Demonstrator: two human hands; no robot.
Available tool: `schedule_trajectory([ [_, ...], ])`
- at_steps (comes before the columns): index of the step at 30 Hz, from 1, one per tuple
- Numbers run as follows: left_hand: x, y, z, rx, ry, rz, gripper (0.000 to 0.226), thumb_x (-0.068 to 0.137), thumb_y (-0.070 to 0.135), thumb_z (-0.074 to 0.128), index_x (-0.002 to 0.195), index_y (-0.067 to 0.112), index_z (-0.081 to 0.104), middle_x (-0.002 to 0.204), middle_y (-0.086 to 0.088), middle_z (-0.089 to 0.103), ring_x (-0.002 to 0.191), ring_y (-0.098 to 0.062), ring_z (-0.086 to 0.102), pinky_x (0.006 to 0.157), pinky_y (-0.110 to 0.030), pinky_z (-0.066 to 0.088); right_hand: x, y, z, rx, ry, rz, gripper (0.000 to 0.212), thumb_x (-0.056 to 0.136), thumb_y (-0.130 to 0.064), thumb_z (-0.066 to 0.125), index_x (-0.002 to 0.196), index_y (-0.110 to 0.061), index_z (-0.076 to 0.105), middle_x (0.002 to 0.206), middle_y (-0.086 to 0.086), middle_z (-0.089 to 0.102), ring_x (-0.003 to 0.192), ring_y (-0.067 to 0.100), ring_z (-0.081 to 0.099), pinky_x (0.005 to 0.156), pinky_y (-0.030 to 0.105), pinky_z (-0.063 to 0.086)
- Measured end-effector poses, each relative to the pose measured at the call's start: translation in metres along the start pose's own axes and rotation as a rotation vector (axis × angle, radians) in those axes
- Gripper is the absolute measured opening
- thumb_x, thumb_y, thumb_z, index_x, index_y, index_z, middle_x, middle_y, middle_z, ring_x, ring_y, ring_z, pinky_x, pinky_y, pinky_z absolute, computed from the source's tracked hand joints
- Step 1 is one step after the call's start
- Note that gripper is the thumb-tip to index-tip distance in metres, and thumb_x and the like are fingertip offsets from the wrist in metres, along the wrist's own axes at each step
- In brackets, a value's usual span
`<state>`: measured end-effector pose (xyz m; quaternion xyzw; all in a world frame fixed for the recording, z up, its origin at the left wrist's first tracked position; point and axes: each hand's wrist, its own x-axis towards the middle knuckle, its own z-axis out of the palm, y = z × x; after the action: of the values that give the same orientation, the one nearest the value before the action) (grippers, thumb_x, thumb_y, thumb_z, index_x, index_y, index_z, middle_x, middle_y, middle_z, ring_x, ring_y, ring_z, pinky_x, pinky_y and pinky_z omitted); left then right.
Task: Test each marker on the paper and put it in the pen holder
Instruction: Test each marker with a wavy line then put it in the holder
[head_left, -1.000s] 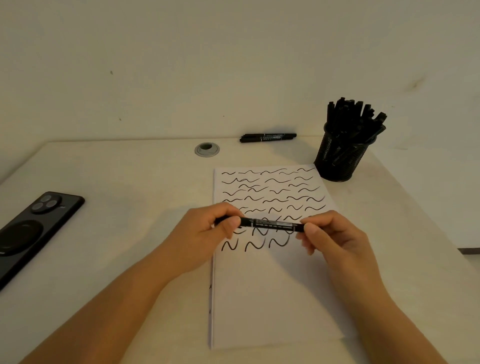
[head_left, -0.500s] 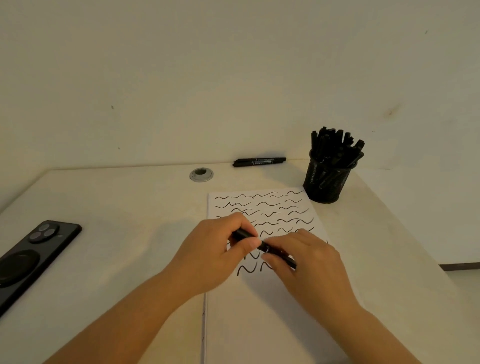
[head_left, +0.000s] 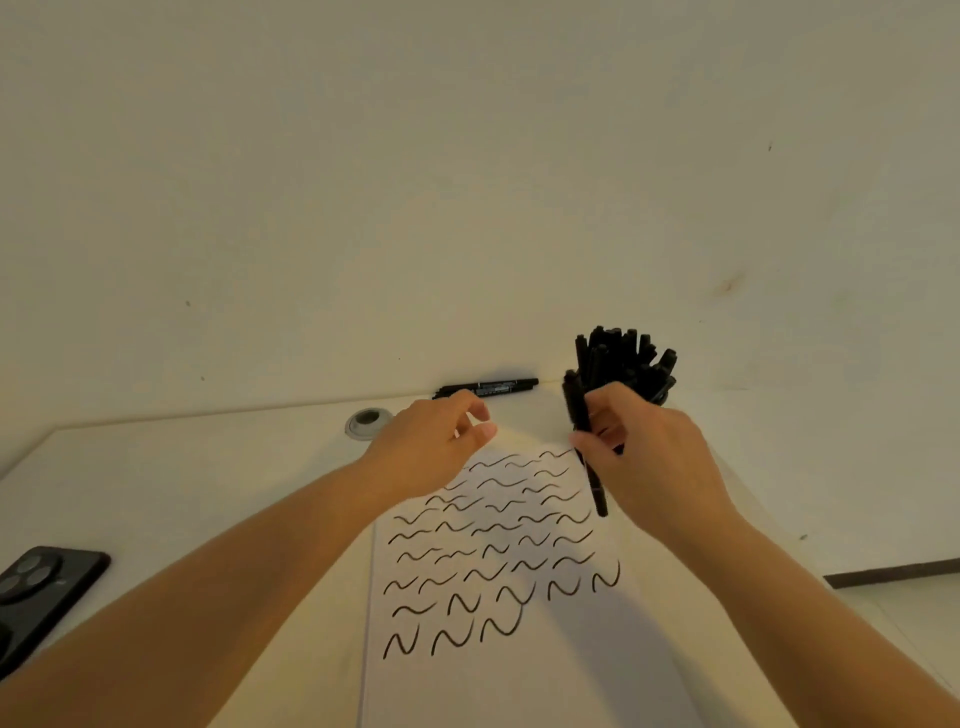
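Right hand (head_left: 649, 457) grips marker (head_left: 584, 431); left hand (head_left: 434, 447) loosely open, empty. Lower yours upright into holder (head_left: 657, 397) just beyond.

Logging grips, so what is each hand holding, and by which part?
Right hand grips a marker around its middle. Left hand holds nothing.

White paper (head_left: 519, 686) w/ black squiggles; black markers (head_left: 623, 358), black phone (head_left: 47, 592), cream desk (head_left: 208, 467).
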<state>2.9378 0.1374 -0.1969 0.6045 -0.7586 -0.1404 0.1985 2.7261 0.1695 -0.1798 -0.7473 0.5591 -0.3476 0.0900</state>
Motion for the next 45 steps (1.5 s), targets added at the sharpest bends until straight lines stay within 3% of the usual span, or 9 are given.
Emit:
schedule_trajectory([
  [2, 0.021, -0.014, 0.003, 0.108, -0.041, -0.052, 0.026, 0.092, 0.046, 0.042, 0.111, 0.030, 0.050, 0.098, 0.013, 0.059, 0.076, -0.006, 0.056, 0.056, -0.020, 0.036, 0.014, 0.005, -0.008, 0.090, 0.026, 0.038, 0.019, 0.085, -0.024, 0.063, 0.102, -0.026, 0.055, 0.080, -0.016, 0.060, 0.077, 0.009, 0.060, 0.072, 0.028, 0.049],
  [7, 0.062, -0.042, 0.014, 0.235, -0.062, -0.094, 0.030, 0.092, 0.038, 0.046, 0.117, 0.022, 0.051, 0.111, 0.002, 0.058, 0.096, -0.017, 0.054, 0.082, -0.032, 0.044, 0.040, 0.014, -0.023, 0.316, 0.129, 0.103, 0.027, 0.084, -0.021, 0.063, 0.104, -0.030, 0.046, 0.083, -0.020, 0.058, 0.074, 0.001, 0.059, 0.060, 0.021, 0.047],
  [16, 0.091, -0.074, 0.038, 0.200, 0.064, -0.121, 0.030, 0.091, 0.028, 0.049, 0.120, 0.020, 0.052, 0.120, -0.004, 0.052, 0.110, -0.022, 0.044, 0.090, -0.035, 0.042, 0.063, 0.028, -0.023, 0.448, 0.358, 0.121, 0.028, 0.085, -0.020, 0.061, 0.099, -0.033, 0.041, 0.087, -0.022, 0.056, 0.076, -0.011, 0.057, 0.058, 0.021, 0.048],
  [24, 0.098, -0.082, 0.050, 0.314, 0.098, -0.118, 0.032, 0.093, 0.030, 0.046, 0.123, 0.021, 0.049, 0.122, -0.003, 0.049, 0.110, -0.023, 0.043, 0.081, -0.036, 0.044, 0.063, 0.037, -0.008, 0.290, 0.337, 0.126, 0.038, 0.086, -0.019, 0.059, 0.112, -0.034, 0.037, 0.086, -0.030, 0.050, 0.070, -0.004, 0.058, 0.062, 0.026, 0.049],
  [27, 0.100, -0.081, 0.052, 0.397, 0.112, -0.112, 0.031, 0.093, 0.030, 0.046, 0.122, 0.021, 0.050, 0.117, -0.004, 0.052, 0.106, -0.023, 0.046, 0.078, -0.035, 0.043, 0.060, 0.036, -0.002, 0.175, 0.322, 0.057, 0.055, 0.085, -0.016, 0.059, 0.127, -0.038, 0.030, 0.083, -0.022, 0.053, 0.066, -0.002, 0.056, 0.066, 0.029, 0.049],
  [29, 0.100, -0.080, 0.053, 0.421, 0.122, -0.106, 0.027, 0.093, 0.032, 0.045, 0.118, 0.021, 0.052, 0.114, -0.003, 0.054, 0.103, -0.022, 0.048, 0.076, -0.035, 0.042, 0.059, 0.036, 0.003, 0.093, 0.326, 0.010, 0.058, 0.085, -0.015, 0.059, 0.130, -0.038, 0.030, 0.083, -0.011, 0.060, 0.065, 0.012, 0.060, 0.067, 0.034, 0.050],
  [35, 0.103, -0.076, 0.053, 0.518, 0.080, -0.054, 0.027, 0.096, 0.032, 0.039, 0.115, 0.018, 0.052, 0.112, -0.004, 0.055, 0.101, -0.022, 0.051, 0.073, -0.033, 0.038, 0.061, 0.038, 0.010, -0.112, 0.397, -0.145, 0.037, 0.084, -0.015, 0.065, 0.119, -0.014, 0.054, 0.079, 0.007, 0.069, 0.053, 0.035, 0.056, 0.056, 0.029, 0.034],
  [39, 0.102, -0.072, 0.054, 0.648, 0.063, -0.017, 0.029, 0.099, 0.027, 0.030, 0.116, 0.014, 0.050, 0.112, -0.005, 0.053, 0.101, -0.022, 0.050, 0.069, -0.032, 0.035, 0.061, 0.037, 0.011, -0.105, 0.422, -0.151, 0.031, 0.083, -0.013, 0.066, 0.112, -0.008, 0.058, 0.071, 0.007, 0.068, 0.047, 0.032, 0.051, 0.055, 0.029, 0.031],
  [45, 0.088, -0.065, 0.050, 0.446, 0.075, -0.080, 0.031, 0.099, 0.024, 0.029, 0.119, 0.011, 0.048, 0.114, -0.008, 0.052, 0.097, -0.024, 0.053, 0.076, -0.037, 0.044, 0.063, 0.048, 0.014, -0.139, 0.303, -0.083, 0.018, 0.091, -0.021, 0.054, 0.104, -0.008, 0.055, 0.075, 0.008, 0.064, 0.060, 0.027, 0.051, 0.055, 0.029, 0.030],
])
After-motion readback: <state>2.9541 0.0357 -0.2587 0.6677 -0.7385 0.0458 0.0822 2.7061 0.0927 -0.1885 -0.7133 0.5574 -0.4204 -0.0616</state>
